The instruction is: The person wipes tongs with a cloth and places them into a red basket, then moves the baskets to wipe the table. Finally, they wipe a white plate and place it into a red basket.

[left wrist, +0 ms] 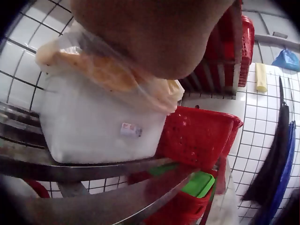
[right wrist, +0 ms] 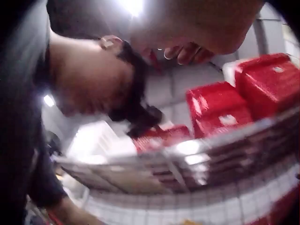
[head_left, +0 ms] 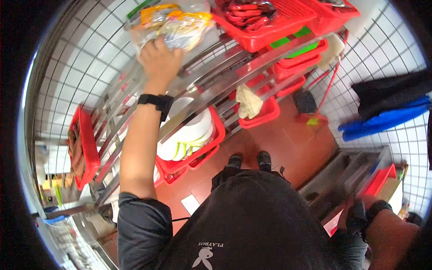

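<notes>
In the head view my left hand [head_left: 161,62] rests on a clear plastic bag [head_left: 191,29] with orange and yellow packaging, its fingers loosely bent and slightly spread over the plastic. The left wrist view shows the bag [left wrist: 112,75] on top of a translucent white container [left wrist: 101,119] with a small label, on a metal rack. My right hand [head_left: 370,201] is blurred at the lower right of the head view. Several of its fingers [right wrist: 190,52] hang loosely curled in the right wrist view, with nothing visible in them.
Red baskets [head_left: 252,41] stand right of the bag, one holding red-handled items. Lower on the rack, a red basket [head_left: 219,123] holds white and green dishes. Beige cloth [head_left: 248,102] hangs over another basket. Blue and black fabric [head_left: 387,120] hangs at the right; a metal rack [head_left: 382,155] stands below.
</notes>
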{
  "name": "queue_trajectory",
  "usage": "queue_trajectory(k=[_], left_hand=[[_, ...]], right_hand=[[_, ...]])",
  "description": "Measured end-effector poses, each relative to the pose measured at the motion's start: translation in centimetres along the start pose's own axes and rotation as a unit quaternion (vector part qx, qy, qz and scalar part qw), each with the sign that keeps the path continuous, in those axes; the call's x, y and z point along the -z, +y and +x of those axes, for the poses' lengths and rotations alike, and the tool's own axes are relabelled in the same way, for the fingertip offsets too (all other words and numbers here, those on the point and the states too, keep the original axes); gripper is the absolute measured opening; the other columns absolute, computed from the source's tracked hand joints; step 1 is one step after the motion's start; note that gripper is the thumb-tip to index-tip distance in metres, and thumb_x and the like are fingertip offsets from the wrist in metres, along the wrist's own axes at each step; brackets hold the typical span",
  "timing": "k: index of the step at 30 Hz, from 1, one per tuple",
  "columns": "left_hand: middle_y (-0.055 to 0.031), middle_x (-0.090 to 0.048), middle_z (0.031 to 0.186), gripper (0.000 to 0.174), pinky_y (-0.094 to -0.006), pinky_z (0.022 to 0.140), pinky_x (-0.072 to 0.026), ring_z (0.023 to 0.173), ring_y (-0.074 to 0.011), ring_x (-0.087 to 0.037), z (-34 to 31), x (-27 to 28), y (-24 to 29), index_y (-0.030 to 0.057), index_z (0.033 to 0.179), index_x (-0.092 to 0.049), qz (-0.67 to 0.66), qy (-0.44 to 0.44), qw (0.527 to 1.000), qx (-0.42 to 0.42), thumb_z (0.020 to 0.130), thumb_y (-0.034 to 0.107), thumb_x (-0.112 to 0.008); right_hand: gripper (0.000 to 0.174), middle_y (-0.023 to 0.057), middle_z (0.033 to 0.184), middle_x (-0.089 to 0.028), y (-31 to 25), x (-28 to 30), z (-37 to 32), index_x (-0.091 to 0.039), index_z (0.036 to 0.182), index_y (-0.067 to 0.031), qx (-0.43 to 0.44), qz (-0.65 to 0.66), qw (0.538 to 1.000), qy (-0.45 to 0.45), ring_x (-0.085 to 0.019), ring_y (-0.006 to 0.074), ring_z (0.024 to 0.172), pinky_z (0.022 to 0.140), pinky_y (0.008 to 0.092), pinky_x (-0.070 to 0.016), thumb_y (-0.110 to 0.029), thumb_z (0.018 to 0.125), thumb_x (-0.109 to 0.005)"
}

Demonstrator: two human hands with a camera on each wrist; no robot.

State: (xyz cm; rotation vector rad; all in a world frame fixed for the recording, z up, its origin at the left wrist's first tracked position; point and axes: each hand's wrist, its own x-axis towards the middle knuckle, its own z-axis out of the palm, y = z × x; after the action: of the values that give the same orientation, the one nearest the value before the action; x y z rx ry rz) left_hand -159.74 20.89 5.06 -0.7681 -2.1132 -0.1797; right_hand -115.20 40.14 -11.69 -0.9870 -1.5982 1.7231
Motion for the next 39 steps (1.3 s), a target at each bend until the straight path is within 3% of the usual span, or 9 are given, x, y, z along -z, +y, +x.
queue_trajectory(k=[1, 2, 3, 6, 9, 12, 27, 36, 39], left_hand=[[-0.0217, -0.055, 0.113, 0.059, -0.0561, 0.094, -0.0373, 0.106, -0.0392, -0.051, -0.1, -0.1, -0.1, 0.0030, 0.122, -0.055, 0.009, 0.005, 1.000, -0.006, 0.075, 0.039, -0.059], [-0.0222, -0.055, 0.114, 0.060, -0.0559, 0.095, -0.0371, 0.107, -0.0398, -0.050, 0.0, 0.0, -0.1, 0.0027, 0.123, -0.054, 0.013, 0.002, 1.000, -0.008, 0.076, 0.038, -0.059], [-0.0227, -0.054, 0.114, 0.061, -0.0558, 0.095, -0.0369, 0.108, -0.0405, -0.050, 0.0, 0.1, -0.1, 0.0024, 0.125, -0.053, 0.016, -0.002, 1.000, -0.010, 0.076, 0.038, -0.059], [-0.0239, -0.053, 0.117, 0.061, -0.0555, 0.096, -0.0365, 0.110, -0.0414, -0.049, 0.1, 0.0, -0.3, 0.0017, 0.127, -0.051, 0.013, 0.002, 1.000, -0.018, 0.077, 0.037, -0.059], [-0.0242, -0.052, 0.118, 0.061, -0.0551, 0.097, -0.0362, 0.110, -0.0411, -0.049, 0.1, 0.1, 0.0, 0.0015, 0.128, -0.050, 0.017, 0.002, 1.000, -0.011, 0.078, 0.036, -0.059], [-0.0239, -0.052, 0.119, 0.062, -0.0545, 0.097, -0.0362, 0.110, -0.0407, -0.049, 0.0, 0.3, 0.2, 0.0013, 0.129, -0.049, 0.027, -0.001, 1.000, -0.007, 0.078, 0.036, -0.059], [-0.0237, -0.051, 0.116, 0.062, -0.0568, 0.093, -0.0366, 0.109, -0.0416, -0.048, 0.0, 0.3, 0.3, 0.0025, 0.129, -0.047, 0.009, 0.027, 0.999, -0.031, 0.077, 0.035, -0.059], [-0.0247, -0.053, 0.116, 0.058, -0.0521, 0.094, -0.0409, 0.105, -0.0421, -0.051, -0.1, 0.4, 0.5, -0.0011, 0.125, -0.052, 0.031, 0.022, 0.999, -0.032, 0.079, 0.033, -0.060], [-0.0236, -0.050, 0.119, 0.062, -0.0567, 0.096, -0.0342, 0.110, -0.0423, -0.046, -0.2, -0.2, 0.2, 0.0037, 0.129, -0.046, -0.001, 0.020, 1.000, -0.015, 0.078, 0.035, -0.059]], right_hand=[[0.020, 0.0087, 0.104, -0.067, -7.5, 1.1, 0.1, -0.064, 0.105, -0.0046, 0.072, -0.135, 0.986, 0.061, -0.062, 0.0228, 0.100, 0.096, 0.0376, -0.0447, -0.014, 0.090, -0.054], [0.024, 0.0074, 0.106, -0.064, -17.7, 2.9, -1.0, -0.062, 0.108, -0.0054, 0.315, -0.162, 0.933, 0.069, -0.060, 0.0216, 0.101, 0.096, 0.0370, -0.0431, -0.019, 0.089, -0.055], [0.029, 0.0062, 0.108, -0.062, -27.8, 5.0, -3.3, -0.060, 0.111, -0.0061, 0.571, -0.159, 0.804, 0.043, -0.058, 0.0204, 0.103, 0.097, 0.0363, -0.0415, -0.025, 0.089, -0.056], [0.046, 0.0025, 0.114, -0.055, -34.5, 5.6, -6.6, -0.054, 0.119, -0.0082, 0.743, -0.103, 0.661, 0.011, -0.052, 0.0168, 0.106, 0.098, 0.0344, -0.0367, -0.042, 0.087, -0.059], [0.058, 0.0000, 0.118, -0.051, -36.5, 5.3, -7.2, -0.050, 0.124, -0.0097, 0.782, -0.077, 0.619, -0.002, -0.048, 0.0145, 0.109, 0.099, 0.0332, -0.0335, -0.053, 0.086, -0.061], [0.036, 0.0071, 0.108, -0.058, -37.3, 5.0, -6.9, -0.057, 0.108, -0.0050, 0.826, 0.005, 0.563, -0.033, -0.054, 0.0202, 0.096, 0.089, 0.0392, -0.0417, -0.037, 0.093, -0.056], [0.037, 0.0077, 0.109, -0.057, -36.3, 3.8, -7.5, -0.056, 0.111, -0.0045, 0.816, -0.034, 0.577, -0.022, -0.053, 0.0199, 0.096, 0.089, 0.0378, -0.0418, -0.035, 0.091, -0.059], [0.037, 0.0081, 0.109, -0.056, -35.9, 2.8, -7.6, -0.055, 0.112, -0.0041, 0.805, -0.047, 0.590, -0.027, -0.053, 0.0197, 0.097, 0.089, 0.0369, -0.0419, -0.033, 0.090, -0.060], [0.038, 0.0082, 0.109, -0.056, -35.8, 2.5, -7.6, -0.055, 0.113, -0.0040, 0.801, -0.050, 0.595, -0.029, -0.053, 0.0197, 0.097, 0.089, 0.0366, -0.0419, -0.033, 0.089, -0.061]])
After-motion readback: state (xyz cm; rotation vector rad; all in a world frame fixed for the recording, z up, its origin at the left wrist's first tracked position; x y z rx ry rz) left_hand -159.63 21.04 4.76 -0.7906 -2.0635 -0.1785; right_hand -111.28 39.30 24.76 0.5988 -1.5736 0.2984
